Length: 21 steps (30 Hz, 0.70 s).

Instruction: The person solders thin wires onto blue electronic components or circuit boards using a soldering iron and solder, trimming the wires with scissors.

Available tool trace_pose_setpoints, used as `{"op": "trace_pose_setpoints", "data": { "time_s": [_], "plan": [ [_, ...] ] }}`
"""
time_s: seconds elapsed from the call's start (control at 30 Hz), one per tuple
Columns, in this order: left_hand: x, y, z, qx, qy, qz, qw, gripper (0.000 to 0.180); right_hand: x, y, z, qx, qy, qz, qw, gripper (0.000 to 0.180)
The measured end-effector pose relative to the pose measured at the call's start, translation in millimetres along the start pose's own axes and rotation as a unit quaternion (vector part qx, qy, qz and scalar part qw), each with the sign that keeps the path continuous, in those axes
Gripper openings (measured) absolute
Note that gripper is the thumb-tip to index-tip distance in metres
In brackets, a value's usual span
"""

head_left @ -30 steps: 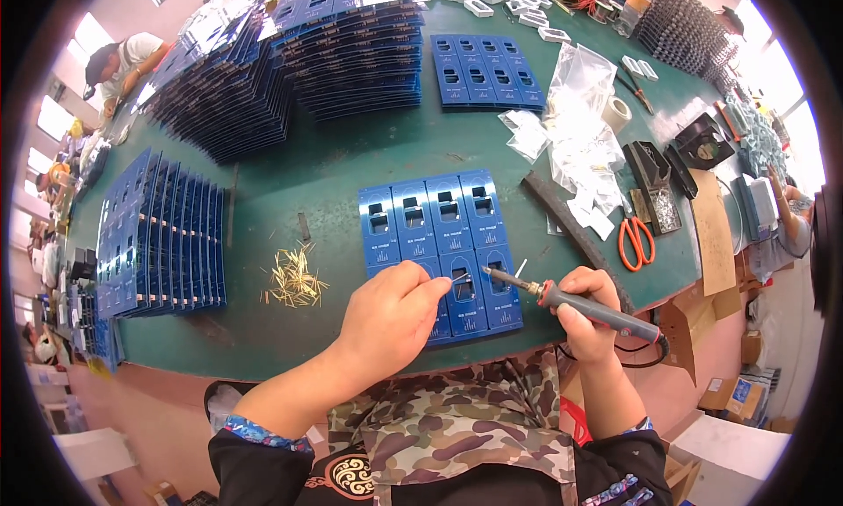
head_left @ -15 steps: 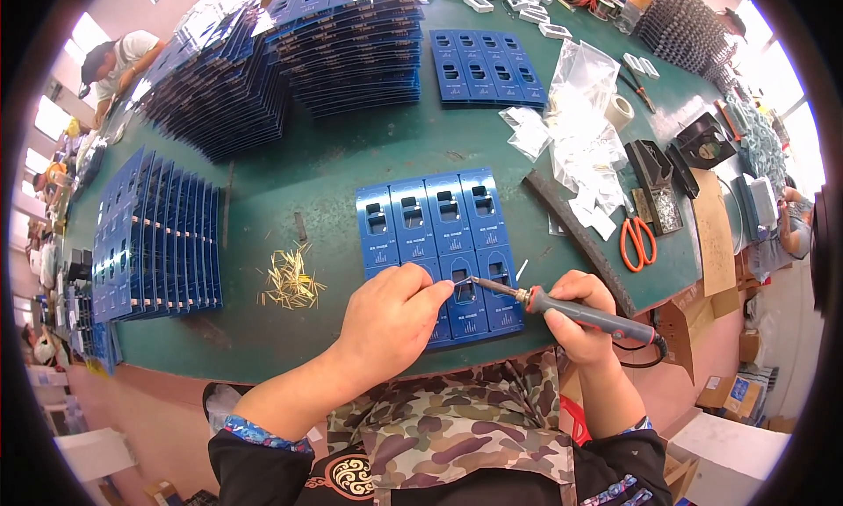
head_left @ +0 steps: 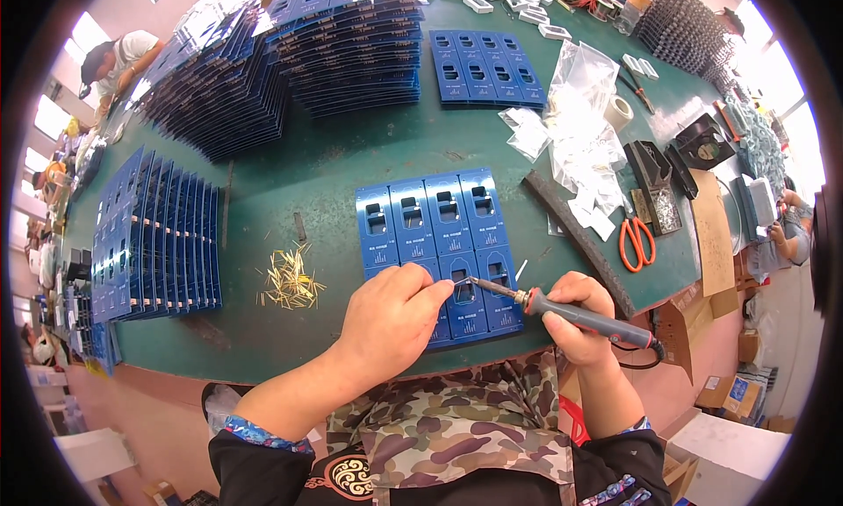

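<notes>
A blue circuit-board panel (head_left: pixel 391 221), divided into several sections with cut-out windows, lies flat before me. My right hand (head_left: pixel 580 317) is wrapped round the grey handle of a soldering iron (head_left: pixel 593 320), its cable trailing to the right. The iron's tip points left over a window in the panel's lower row. Close to that tip, my left hand (head_left: pixel 391 317) is closed in a pinch above the lower left sections. Something thin and pale shows at its fingertips, too small to name.
Stacks of blue panels (head_left: pixel 347 63) stand at the back left, with an upright row (head_left: pixel 158 238) at left. Thin gold-coloured pins (head_left: pixel 291 279) lie in a heap. Rightward are a dark strip (head_left: pixel 580 243), red-handled scissors (head_left: pixel 637 243), plastic bags (head_left: pixel 584 93) and a soldering stand (head_left: pixel 654 186).
The handle end of the soldering iron has dipped slightly, with its tip in nearly the same place. My left hand and the panel look unmoved.
</notes>
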<state>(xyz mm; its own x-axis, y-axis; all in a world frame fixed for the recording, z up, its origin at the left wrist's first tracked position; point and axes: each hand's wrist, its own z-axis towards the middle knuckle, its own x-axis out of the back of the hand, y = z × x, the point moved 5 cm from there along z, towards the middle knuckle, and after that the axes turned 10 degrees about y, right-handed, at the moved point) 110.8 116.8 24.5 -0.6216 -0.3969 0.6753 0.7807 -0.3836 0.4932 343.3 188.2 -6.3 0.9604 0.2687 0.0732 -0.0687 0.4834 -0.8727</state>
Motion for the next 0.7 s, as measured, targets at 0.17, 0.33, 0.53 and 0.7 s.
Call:
{"op": "trace_pose_setpoints", "data": {
  "time_s": [0.17, 0.33, 0.53, 0.7],
  "plan": [
    [2.2, 0.0, -0.4, 0.008, 0.008, -0.021, 1.000, 0.026, 5.3, 2.5, -3.9, -0.017, 0.038, 0.027, 0.999, 0.021],
    [0.8, 0.9, -0.5, -0.006, 0.000, -0.009, 1.000, 0.026, 1.3, -0.4, -2.3, -0.011, 0.010, 0.018, 1.000, 0.020],
    [-0.1, 0.7, -0.6, -0.008, -0.010, -0.001, 1.000, 0.026, -0.4, -2.5, 0.4, 0.000, -0.007, 0.006, 1.000, 0.020],
    [-0.7, 0.5, -0.9, -0.008, -0.015, 0.002, 1.000, 0.025, -0.3, -2.0, -0.1, 0.006, -0.009, 0.002, 1.000, 0.020]
  ]
}}
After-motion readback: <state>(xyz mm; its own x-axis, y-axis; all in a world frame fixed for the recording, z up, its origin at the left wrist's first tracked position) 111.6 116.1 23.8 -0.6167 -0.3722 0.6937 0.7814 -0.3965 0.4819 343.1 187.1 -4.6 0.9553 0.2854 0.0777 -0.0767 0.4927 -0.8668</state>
